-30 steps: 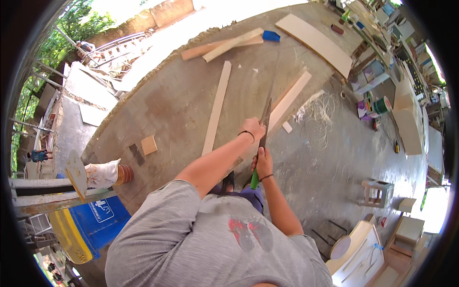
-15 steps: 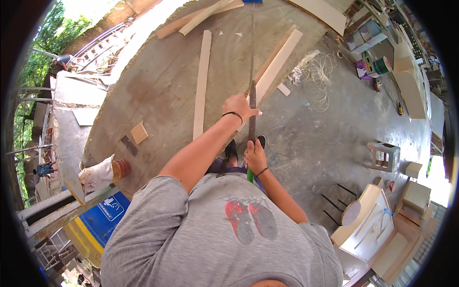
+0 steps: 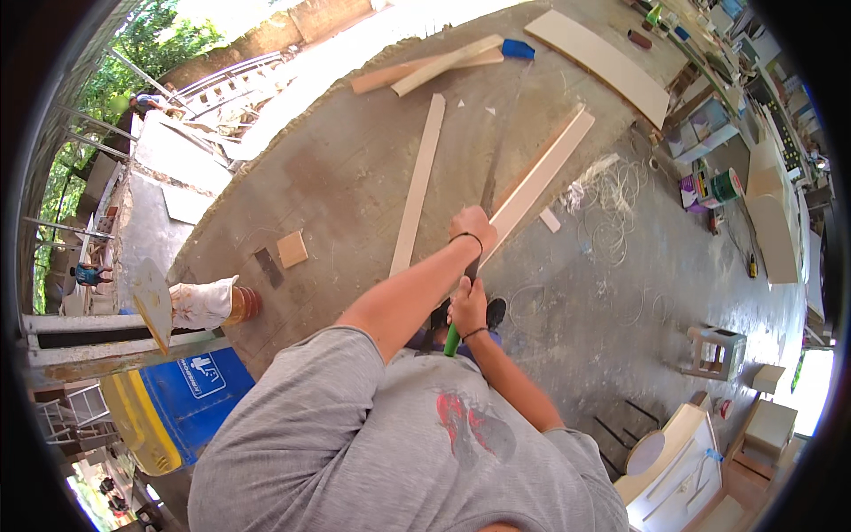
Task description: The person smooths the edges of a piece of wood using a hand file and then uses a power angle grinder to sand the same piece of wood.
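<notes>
Both of my hands are wrapped round the long, thin handle of what looks like a broom (image 3: 472, 268). My left hand (image 3: 471, 222) grips farther up, its arm reaching across in front of me. Closer to my body, my right hand (image 3: 467, 306) is closed round the handle just above its green end (image 3: 452, 340). The dark shaft runs away over the floor, partly blurred, toward a blue head (image 3: 518, 49) at the far side. Beside the shaft lie a pale wooden board (image 3: 541, 184) on the right and a narrow plank (image 3: 418, 182) on the left.
Crossed planks (image 3: 448, 65) and a wide panel (image 3: 603, 66) lie farther off. Tangled clear strands (image 3: 612, 199), paint cans (image 3: 714, 189) and a stool (image 3: 714, 352) are to the right. A blue-and-yellow bin (image 3: 191, 399) and a covered bucket (image 3: 242, 304) stand left.
The view has shifted, so the floor things sit lower and farther right. The handle now slants to the right instead of running straight ahead; both hands stay closed on it.
</notes>
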The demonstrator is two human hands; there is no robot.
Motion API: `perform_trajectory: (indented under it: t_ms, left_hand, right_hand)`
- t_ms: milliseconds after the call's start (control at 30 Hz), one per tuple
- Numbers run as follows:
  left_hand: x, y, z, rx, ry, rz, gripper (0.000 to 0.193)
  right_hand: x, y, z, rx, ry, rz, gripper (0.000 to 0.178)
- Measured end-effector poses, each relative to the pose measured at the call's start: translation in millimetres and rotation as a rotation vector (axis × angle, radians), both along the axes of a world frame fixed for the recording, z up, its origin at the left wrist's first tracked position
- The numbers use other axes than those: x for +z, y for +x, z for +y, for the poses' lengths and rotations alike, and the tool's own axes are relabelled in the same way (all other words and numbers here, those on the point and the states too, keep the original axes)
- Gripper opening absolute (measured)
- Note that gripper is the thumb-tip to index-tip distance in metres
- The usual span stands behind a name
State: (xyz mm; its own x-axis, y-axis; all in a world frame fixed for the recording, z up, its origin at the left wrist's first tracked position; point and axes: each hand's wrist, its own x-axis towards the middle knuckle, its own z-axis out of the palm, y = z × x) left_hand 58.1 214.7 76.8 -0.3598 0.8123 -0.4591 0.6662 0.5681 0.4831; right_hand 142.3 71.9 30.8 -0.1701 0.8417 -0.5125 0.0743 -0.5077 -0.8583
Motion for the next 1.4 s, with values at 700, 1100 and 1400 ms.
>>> perform_trajectory:
  t_ms: [700, 1100, 1400]
  left_hand:
    - [14, 0, -76, -0.167, -0.008, 0.085, 0.046]
    - [6, -11, -74, -0.067, 0.029, 0.005, 0.033]
    - [-41, -68, -68, 0.385, 0.180, -0.623, 0.041]
  right_hand:
    - [-6, 10, -31, -0.037, -0.073, 0.057, 0.025]
    - [-15, -3, -21, -0.010, -0.031, 0.120, 0.025]
    - [24, 26, 14, 0.108, -0.076, 0.263, 0.026]
